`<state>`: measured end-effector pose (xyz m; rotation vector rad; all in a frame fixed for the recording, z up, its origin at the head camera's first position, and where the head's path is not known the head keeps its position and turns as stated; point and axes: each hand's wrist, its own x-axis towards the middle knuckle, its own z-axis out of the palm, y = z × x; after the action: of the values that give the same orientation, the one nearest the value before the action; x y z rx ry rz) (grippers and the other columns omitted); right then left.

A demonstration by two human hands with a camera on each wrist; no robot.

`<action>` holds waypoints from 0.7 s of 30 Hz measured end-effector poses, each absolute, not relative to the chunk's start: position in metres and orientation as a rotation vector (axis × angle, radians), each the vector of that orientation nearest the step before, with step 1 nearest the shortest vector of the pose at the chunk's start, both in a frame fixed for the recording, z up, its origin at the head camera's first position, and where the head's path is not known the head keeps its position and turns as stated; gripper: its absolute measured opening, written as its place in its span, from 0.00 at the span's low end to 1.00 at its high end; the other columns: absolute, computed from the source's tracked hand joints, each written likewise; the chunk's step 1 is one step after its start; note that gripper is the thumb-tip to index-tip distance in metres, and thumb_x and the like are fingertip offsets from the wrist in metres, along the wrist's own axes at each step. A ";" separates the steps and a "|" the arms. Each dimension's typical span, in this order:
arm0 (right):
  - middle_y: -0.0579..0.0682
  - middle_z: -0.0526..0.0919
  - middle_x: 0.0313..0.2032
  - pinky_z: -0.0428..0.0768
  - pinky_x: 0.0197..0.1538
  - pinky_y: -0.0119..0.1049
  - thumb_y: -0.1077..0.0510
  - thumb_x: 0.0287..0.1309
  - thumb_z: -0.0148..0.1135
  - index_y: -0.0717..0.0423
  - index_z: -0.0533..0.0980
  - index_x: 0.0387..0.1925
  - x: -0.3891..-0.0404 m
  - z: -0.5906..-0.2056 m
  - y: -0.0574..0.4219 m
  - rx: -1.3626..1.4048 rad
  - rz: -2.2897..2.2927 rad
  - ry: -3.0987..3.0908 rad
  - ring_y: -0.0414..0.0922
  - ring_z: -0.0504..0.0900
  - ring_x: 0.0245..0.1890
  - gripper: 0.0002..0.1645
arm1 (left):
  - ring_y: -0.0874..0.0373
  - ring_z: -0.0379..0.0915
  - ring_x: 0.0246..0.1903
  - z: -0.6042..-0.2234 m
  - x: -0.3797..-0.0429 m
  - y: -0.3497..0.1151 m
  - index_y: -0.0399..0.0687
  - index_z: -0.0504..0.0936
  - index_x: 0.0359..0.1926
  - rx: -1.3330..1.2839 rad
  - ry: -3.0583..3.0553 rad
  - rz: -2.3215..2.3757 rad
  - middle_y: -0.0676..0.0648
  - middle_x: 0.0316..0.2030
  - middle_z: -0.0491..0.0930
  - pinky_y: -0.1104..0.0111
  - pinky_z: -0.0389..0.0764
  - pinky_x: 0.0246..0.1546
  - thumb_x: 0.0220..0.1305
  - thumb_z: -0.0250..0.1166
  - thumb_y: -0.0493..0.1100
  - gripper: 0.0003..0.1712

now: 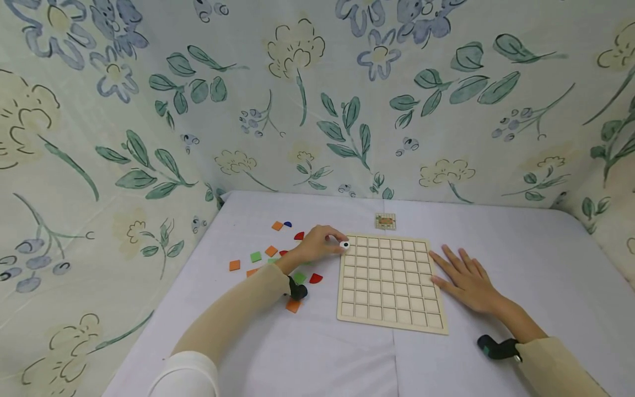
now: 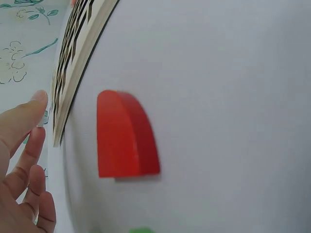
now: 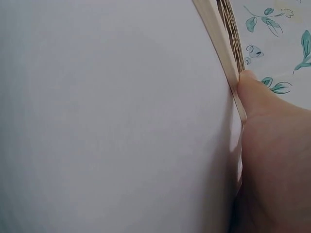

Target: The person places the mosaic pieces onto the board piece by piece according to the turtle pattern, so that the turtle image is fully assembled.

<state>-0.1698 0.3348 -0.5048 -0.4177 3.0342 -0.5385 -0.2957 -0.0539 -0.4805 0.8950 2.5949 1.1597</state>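
My left hand (image 1: 317, 243) pinches a small round white piece with a black dot (image 1: 345, 245) between thumb and fingertips. It is at the far left corner of a square wooden grid board (image 1: 389, 281). Only a sliver of the piece shows in the left wrist view, between the thumb (image 2: 38, 104) and index finger. With fingers spread, my right hand (image 1: 466, 281) lies along the board's right edge, its thumb (image 3: 250, 85) touching the frame in the right wrist view. A red quarter-round piece (image 2: 124, 136) lies on the cloth under my left wrist.
Orange squares (image 1: 235, 266), green squares (image 1: 255, 256), red pieces (image 1: 316, 278) and a dark blue piece (image 1: 288, 224) lie scattered left of the board, some behind my left arm. A small patterned card (image 1: 385, 221) lies beyond the board. Floral curtains (image 1: 307, 110) border the white-covered table (image 1: 521, 248).
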 end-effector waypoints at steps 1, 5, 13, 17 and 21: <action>0.65 0.41 0.77 0.31 0.65 0.70 0.36 0.72 0.48 0.47 0.48 0.79 -0.170 -0.504 0.335 -0.416 -0.537 3.035 0.72 0.32 0.73 0.44 | 0.60 0.75 0.47 -0.481 -0.296 -0.052 0.49 0.88 0.50 0.886 2.595 1.154 0.56 0.44 0.85 0.66 0.71 0.54 0.59 0.75 0.45 0.18; 0.65 0.41 0.77 0.31 0.65 0.71 0.36 0.72 0.49 0.46 0.48 0.79 -0.169 -0.503 0.334 -0.418 -0.542 3.036 0.72 0.33 0.73 0.44 | 0.63 0.74 0.47 -0.484 -0.295 -0.046 0.51 0.88 0.49 0.859 2.589 1.138 0.58 0.44 0.85 0.67 0.71 0.54 0.59 0.75 0.45 0.17; 0.63 0.41 0.77 0.28 0.66 0.69 0.36 0.71 0.50 0.42 0.48 0.79 -0.172 -0.519 0.340 -0.454 -0.585 3.085 0.70 0.32 0.74 0.44 | 0.59 0.69 0.39 -0.487 -0.296 -0.041 0.53 0.89 0.49 0.811 2.547 1.137 0.58 0.42 0.84 0.69 0.69 0.44 0.60 0.74 0.45 0.15; 0.62 0.41 0.77 0.28 0.66 0.69 0.35 0.71 0.50 0.39 0.45 0.80 -0.176 -0.528 0.345 -0.489 -0.577 3.115 0.70 0.31 0.74 0.45 | 0.58 0.67 0.36 -0.487 -0.300 -0.040 0.55 0.89 0.49 0.798 2.534 1.117 0.58 0.41 0.82 0.69 0.68 0.39 0.60 0.74 0.46 0.15; 0.62 0.41 0.77 0.27 0.65 0.69 0.35 0.71 0.50 0.39 0.45 0.80 -0.176 -0.529 0.345 -0.504 -0.584 3.116 0.70 0.31 0.74 0.45 | 0.59 0.67 0.37 -0.487 -0.301 -0.040 0.57 0.89 0.49 0.772 2.534 1.086 0.60 0.40 0.81 0.69 0.68 0.39 0.59 0.74 0.47 0.16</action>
<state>-0.1758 0.3454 -0.5291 -0.5043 3.1165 -0.5843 -0.3012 -0.0396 -0.4866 0.7719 2.5341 1.0861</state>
